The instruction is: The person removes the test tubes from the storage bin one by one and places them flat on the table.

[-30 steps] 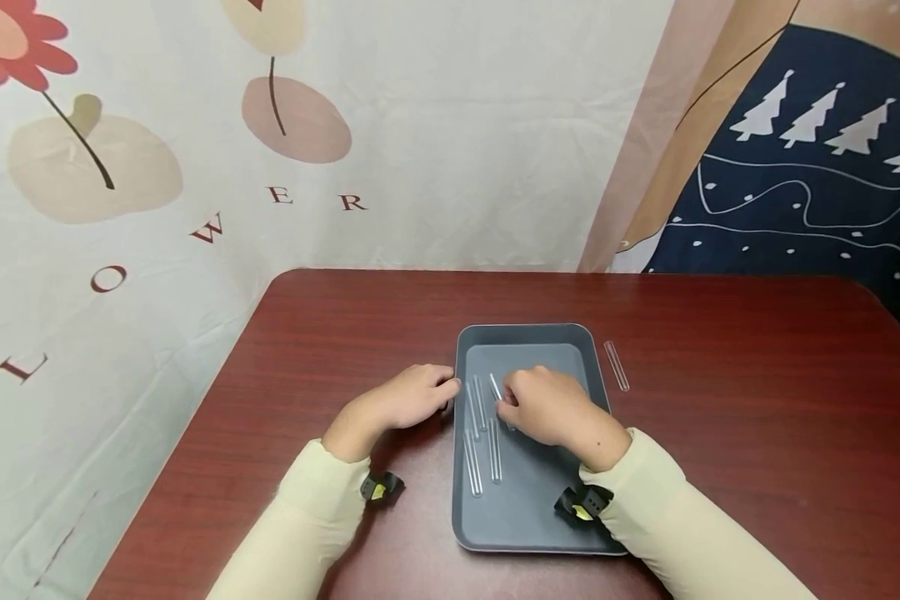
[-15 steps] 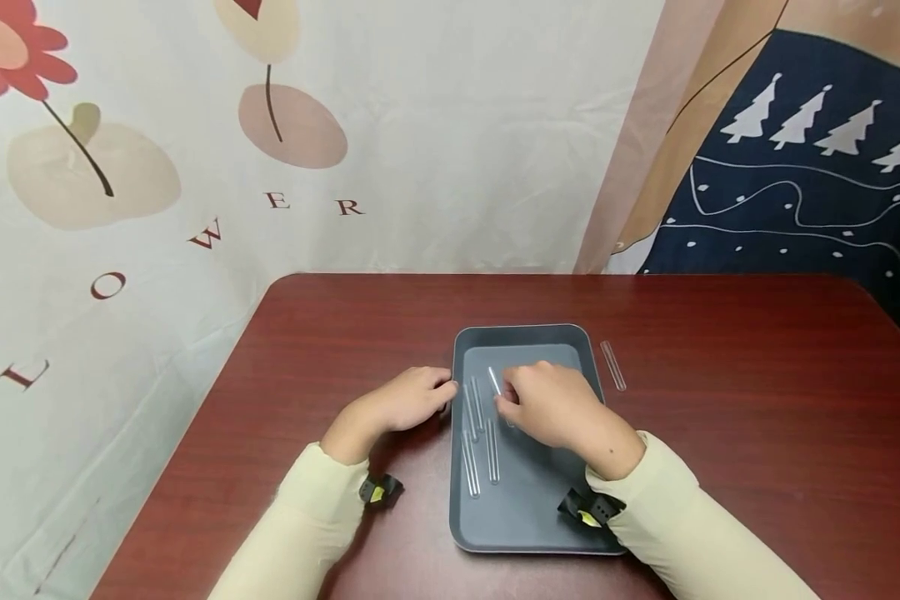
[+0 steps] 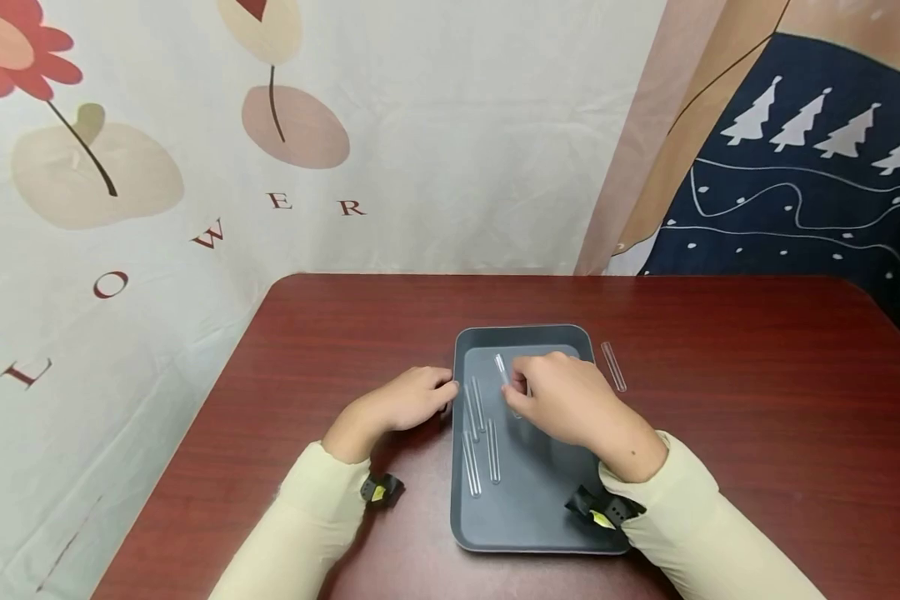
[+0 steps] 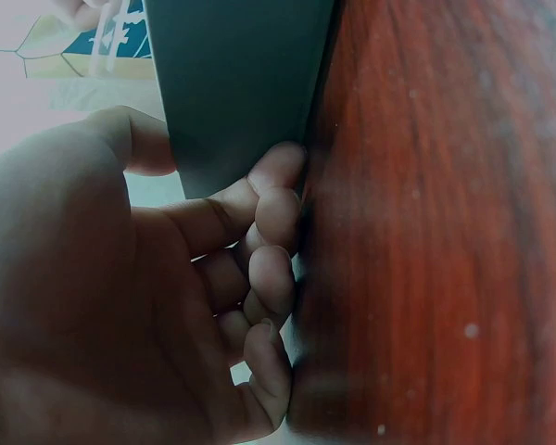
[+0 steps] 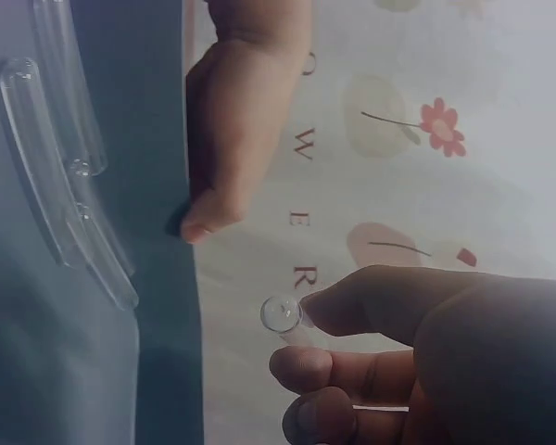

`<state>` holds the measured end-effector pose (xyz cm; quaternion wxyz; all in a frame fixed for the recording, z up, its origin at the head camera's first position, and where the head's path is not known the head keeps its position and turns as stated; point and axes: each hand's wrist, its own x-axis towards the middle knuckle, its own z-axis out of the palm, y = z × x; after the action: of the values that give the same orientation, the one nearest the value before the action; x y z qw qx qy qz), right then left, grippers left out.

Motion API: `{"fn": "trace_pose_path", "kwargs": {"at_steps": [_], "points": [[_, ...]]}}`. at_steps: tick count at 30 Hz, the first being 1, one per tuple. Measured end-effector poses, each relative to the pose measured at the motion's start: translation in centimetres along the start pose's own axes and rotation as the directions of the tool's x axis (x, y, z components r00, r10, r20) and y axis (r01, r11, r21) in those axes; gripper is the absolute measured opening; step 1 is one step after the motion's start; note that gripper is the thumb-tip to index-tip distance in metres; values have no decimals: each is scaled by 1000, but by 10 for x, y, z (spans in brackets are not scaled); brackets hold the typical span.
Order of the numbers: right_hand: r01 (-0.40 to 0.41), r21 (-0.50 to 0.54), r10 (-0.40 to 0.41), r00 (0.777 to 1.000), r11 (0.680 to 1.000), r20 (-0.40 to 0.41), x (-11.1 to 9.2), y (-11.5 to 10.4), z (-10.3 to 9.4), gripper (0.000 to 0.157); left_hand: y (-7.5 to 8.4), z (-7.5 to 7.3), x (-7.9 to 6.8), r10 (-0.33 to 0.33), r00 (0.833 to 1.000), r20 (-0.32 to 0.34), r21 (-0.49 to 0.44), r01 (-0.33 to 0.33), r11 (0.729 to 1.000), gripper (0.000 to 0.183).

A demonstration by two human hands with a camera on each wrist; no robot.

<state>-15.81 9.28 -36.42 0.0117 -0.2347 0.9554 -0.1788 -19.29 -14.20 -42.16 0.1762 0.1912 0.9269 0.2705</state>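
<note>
My right hand [image 3: 566,398] pinches a clear glass test tube [image 3: 501,367] between thumb and fingertips over the grey tray [image 3: 540,517]. In the right wrist view the round end of this tube [image 5: 281,314] faces the camera. My left hand [image 3: 408,398] is at the tray's left edge. The left wrist view shows its thumb at the rim and its curled fingers low against the outer wall, resting on the table. Several loose test tubes [image 3: 493,450] lie in the left half of the tray, roughly side by side.
One more test tube [image 3: 613,367] lies on the reddish-brown table [image 3: 735,400], just right of the tray. Behind the table hang a pale cloth [image 3: 450,167] with printed flowers and letters and a dark blue cloth [image 3: 787,192] with white trees.
My right hand has shifted a little up and to the right, raising the pinched test tube away from the loose ones. My left hand stays at the tray's edge.
</note>
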Motion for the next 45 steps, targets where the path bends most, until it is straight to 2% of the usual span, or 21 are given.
{"fn": "trace_pose_path", "kwargs": {"at_steps": [11,24,30,45], "points": [[-20,27,20,1000,999,-4,-1,5,-7,30,0,1,1,18,1000,-6,22,-18,1000,31],[-35,60,35,999,998,-4,0,10,-13,28,-1,-1,-1,5,1000,3,15,-5,1000,32],[-50,55,52,998,997,-29,0,13,-15,26,-1,0,0,5,1000,-1,16,-5,1000,31],[-113,81,114,993,990,-15,1,23,-23,21,-1,0,0,1,1000,-8,20,-1,1000,31]]}}
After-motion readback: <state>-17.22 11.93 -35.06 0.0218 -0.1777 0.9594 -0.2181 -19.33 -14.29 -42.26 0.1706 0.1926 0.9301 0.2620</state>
